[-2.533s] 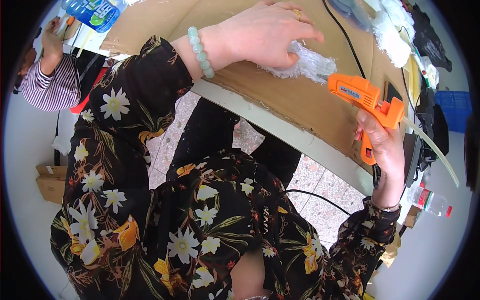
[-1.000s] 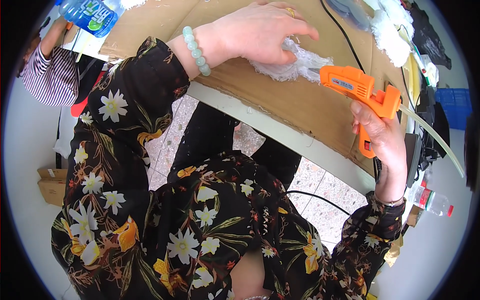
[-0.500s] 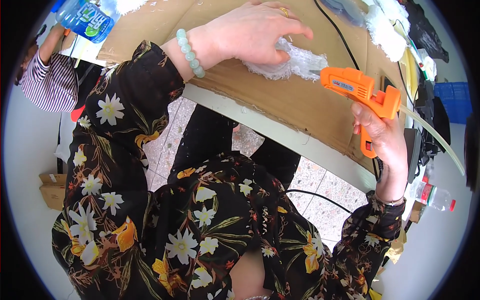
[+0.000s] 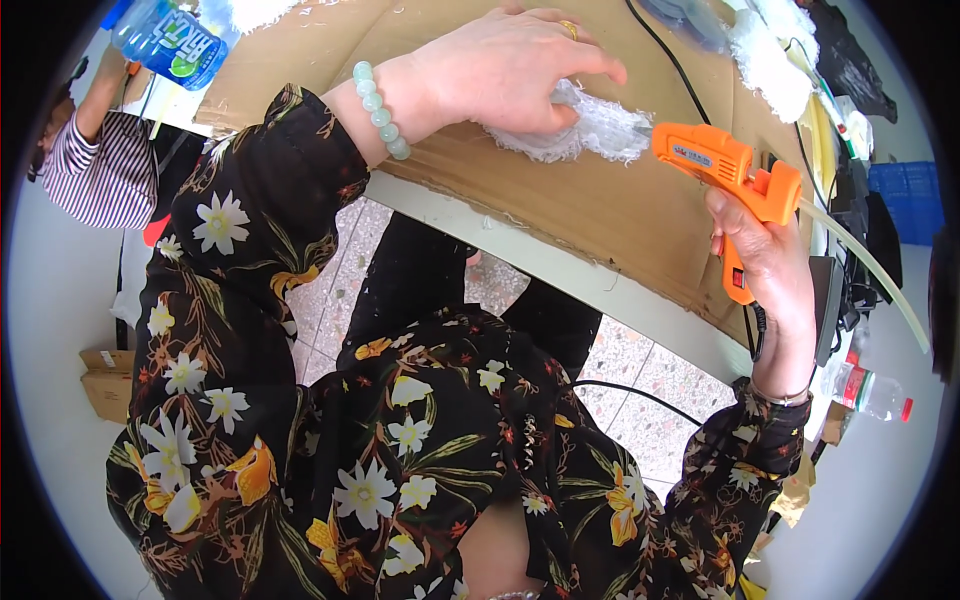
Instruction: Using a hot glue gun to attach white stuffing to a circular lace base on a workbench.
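Observation:
An orange hot glue gun [image 4: 705, 152] is gripped by its handle in my right hand [image 4: 765, 250]. Its nozzle points left at the end of a frayed white piece of fluffy fabric [image 4: 610, 135], and I cannot tell whether the tip touches it. A long translucent glue stick [image 4: 880, 270] sticks out from the gun's back. My left hand [image 4: 520, 72] lies over the other end of the white piece, thumb and forefinger apart. Part of the piece is hidden beneath that palm.
Brown cardboard [image 4: 600, 215] covers the table. A black cable [image 4: 675, 65] crosses it. White fluff [image 4: 775, 65] lies far right, near a blue basket [image 4: 905, 203]. A blue bottle [image 4: 170, 45] stands far left, near a person in a striped top [image 4: 100, 175].
My right hand and the glue gun have shifted slightly up and to the right. The left hand has stayed in place on the white piece.

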`<state>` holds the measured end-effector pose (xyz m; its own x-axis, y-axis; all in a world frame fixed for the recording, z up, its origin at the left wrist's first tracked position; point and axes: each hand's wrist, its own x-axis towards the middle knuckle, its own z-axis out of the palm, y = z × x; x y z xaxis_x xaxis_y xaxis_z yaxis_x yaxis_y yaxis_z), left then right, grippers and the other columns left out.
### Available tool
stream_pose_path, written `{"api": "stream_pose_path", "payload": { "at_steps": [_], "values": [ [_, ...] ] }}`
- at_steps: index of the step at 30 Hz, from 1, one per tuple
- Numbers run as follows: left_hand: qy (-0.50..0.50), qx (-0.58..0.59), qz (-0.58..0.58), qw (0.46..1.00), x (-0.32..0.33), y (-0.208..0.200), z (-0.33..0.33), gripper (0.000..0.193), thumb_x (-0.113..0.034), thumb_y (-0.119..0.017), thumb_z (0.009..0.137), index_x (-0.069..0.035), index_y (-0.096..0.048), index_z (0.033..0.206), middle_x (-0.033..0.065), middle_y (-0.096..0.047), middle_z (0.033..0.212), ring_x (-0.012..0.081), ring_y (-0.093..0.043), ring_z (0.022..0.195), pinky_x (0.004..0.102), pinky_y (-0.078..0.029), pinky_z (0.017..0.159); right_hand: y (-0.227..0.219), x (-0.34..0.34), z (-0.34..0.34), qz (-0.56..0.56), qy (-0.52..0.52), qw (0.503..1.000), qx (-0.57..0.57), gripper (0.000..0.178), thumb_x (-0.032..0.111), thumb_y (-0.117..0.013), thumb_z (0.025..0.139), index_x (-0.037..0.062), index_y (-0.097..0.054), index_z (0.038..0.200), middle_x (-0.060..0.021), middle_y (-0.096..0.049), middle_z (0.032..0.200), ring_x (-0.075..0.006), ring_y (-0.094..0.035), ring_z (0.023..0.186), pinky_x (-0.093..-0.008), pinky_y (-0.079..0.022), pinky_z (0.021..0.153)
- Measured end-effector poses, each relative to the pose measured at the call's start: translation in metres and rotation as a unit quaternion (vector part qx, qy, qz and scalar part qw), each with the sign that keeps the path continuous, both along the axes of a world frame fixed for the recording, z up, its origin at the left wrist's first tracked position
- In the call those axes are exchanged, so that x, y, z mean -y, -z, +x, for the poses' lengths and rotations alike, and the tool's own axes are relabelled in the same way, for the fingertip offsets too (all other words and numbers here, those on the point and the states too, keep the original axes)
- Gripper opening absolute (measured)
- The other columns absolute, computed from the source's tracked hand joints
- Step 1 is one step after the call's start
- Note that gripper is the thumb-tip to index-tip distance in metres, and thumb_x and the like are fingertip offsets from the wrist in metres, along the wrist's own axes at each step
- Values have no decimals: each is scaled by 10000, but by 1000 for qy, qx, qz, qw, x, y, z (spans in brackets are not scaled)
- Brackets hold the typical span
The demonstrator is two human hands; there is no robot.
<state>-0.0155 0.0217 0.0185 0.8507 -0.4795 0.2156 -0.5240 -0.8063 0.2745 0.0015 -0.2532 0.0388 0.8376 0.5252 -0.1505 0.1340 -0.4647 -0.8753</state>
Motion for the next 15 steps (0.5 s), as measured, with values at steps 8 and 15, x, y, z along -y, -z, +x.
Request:
{"api": "stream_pose_path", "payload": {
  "at_steps": [8, 15],
  "values": [
    [0, -11, 2, 1000, 0, -3, 0, 445, -173, -582, 697, -97, -521, 1132, 153, -556, 1062, 335, -483, 1073, 425, -400, 895, 1, -3, -1, 19, 30, 999, -12, 267, 264, -643, 828, 41, -538, 932, -7, -510, 736, -96, -499, 622, -235, -412, 580],
    [22, 6, -1, 1000, -2, -1, 2, 433, -167, -579, 688, -81, -535, 1111, 162, -571, 1022, 335, -500, 1047, 420, -400, 897, -4, 1, -6, 8, 8, 1000, -22, 282, 279, -653, 823, 43, -540, 928, -14, -512, 729, -104, -506, 625, -244, -419, 579]
  ]
}}
